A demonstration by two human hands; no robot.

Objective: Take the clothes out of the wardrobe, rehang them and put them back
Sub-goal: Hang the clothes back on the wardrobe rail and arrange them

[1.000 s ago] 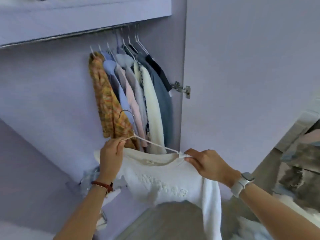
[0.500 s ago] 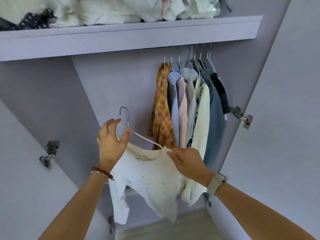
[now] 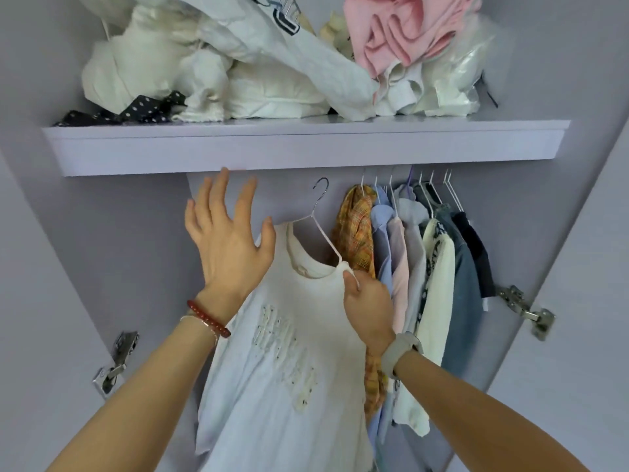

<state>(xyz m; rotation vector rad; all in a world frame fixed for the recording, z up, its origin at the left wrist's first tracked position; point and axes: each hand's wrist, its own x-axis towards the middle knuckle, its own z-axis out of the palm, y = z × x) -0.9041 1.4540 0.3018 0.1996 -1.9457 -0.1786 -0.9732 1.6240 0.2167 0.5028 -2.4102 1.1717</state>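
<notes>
Hands are split in their work now: the right hand (image 3: pixel 369 310), low and right of centre, pinches the white hanger (image 3: pixel 327 240) at its right shoulder end, while the left hand (image 3: pixel 228 237) has let go and spreads wide open, fingers straight, reaching up toward the underside of the shelf (image 3: pixel 306 146). Half a second ago that left hand was curled at the hanger's neck, so the load has passed to the right hand alone. White t-shirt (image 3: pixel 286 352) hangs dressed on the hanger in the centre of the frame, pale lettering down its front, and it has come up a long way, with the metal hook (image 3: pixel 321 189) now close under the shelf edge, just left of the hanging row (image 3: pixel 418 267) of plaid, blue, pink, cream and denim garments. The rail itself is hidden behind the shelf lip, so whether the hook has caught cannot be told. By the look of it this is the put-back step nearly done: the shirt is rehung and only needs seating on the rail beside the plaid shirt (image 3: pixel 357 229). Crumpled laundry (image 3: pixel 258 63) piles across the top of the frame.
</notes>
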